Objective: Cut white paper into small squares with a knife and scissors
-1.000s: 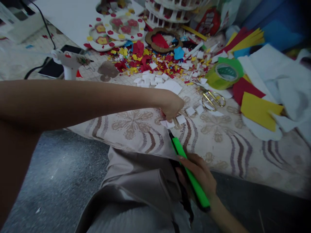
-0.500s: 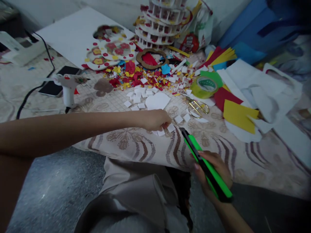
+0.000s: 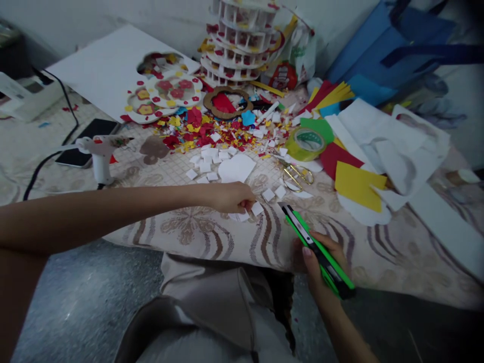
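Note:
In my right hand point(image 3: 328, 259) is a green and black utility knife point(image 3: 315, 247), gripped by its body with the thumb along the side. The knife points up and left, its tip above the patterned tablecloth point(image 3: 196, 237). My left hand point(image 3: 236, 196) is closed, knuckles up, low over the cloth. Its fingertips are beside a small white paper square point(image 3: 257, 208), and another white piece point(image 3: 239, 217) shows partly beneath it. What the fingers pinch, if anything, is hidden. Two more white squares point(image 3: 268, 194) lie just to the right, and a larger white cutout point(image 3: 238, 168) lies behind the hand.
Gold-handled scissors point(image 3: 297, 176) and green-yellow tape point(image 3: 305, 141) lie to the right. A glue gun point(image 3: 101, 156) stands at left by a phone point(image 3: 75, 154). Colored scraps point(image 3: 212, 128) spread before a tiered white model point(image 3: 238, 50). Paper sheets point(image 3: 434, 201) cover the right side.
The view has shifted slightly, so the table sits a little lower and further left. The knife has rolled a little in my right hand. My left hand stays closed at the same squares.

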Action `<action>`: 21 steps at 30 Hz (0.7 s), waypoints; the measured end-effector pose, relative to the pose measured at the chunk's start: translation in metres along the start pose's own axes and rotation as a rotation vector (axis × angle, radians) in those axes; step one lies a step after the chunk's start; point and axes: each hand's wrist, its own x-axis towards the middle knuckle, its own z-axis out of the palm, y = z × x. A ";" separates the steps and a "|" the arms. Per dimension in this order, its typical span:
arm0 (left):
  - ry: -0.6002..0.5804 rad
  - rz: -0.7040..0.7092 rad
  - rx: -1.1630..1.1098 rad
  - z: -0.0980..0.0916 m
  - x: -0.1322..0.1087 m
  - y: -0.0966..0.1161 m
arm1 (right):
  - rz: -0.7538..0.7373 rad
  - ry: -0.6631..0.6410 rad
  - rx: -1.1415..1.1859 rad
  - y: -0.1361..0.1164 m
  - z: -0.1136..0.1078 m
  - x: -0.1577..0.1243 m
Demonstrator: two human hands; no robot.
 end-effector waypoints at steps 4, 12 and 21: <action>0.023 0.021 -0.045 -0.001 0.001 -0.004 | 0.025 0.050 0.006 -0.001 0.003 0.001; 0.004 0.056 -0.036 0.006 -0.005 -0.008 | 0.055 0.073 0.027 -0.003 0.004 0.000; 0.038 0.030 -0.143 -0.009 -0.007 -0.011 | 0.115 0.058 0.064 0.000 0.003 -0.003</action>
